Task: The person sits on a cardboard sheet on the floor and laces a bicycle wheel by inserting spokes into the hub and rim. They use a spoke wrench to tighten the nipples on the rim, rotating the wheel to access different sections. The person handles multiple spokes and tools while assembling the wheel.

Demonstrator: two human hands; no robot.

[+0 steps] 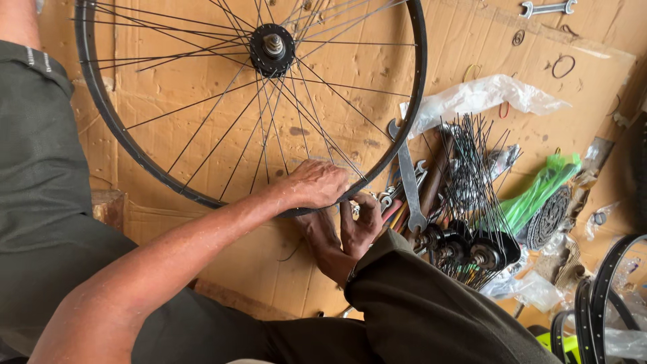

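A black spoked bicycle wheel lies flat on cardboard, its rim point(108, 114) filling the upper left and its hub point(272, 47) near the top centre. My left hand point(317, 183) rests on top of the near edge of the rim, fingers closed over it. My right hand point(350, 232) comes palm-up from beneath a dark sleeve, just under the same stretch of rim, with its fingers curled up against the rim next to my left hand. What its fingertips pinch is hidden.
Right of the wheel lie a long flat spanner point(410, 185), a bundle of loose black spokes point(475, 172), several hubs point(472, 253), a green plastic bag point(542, 192), a clear bag point(485, 94) and another spanner point(547, 8). More black rims point(593, 296) stand at the lower right. My dark-clothed legs fill the left and bottom.
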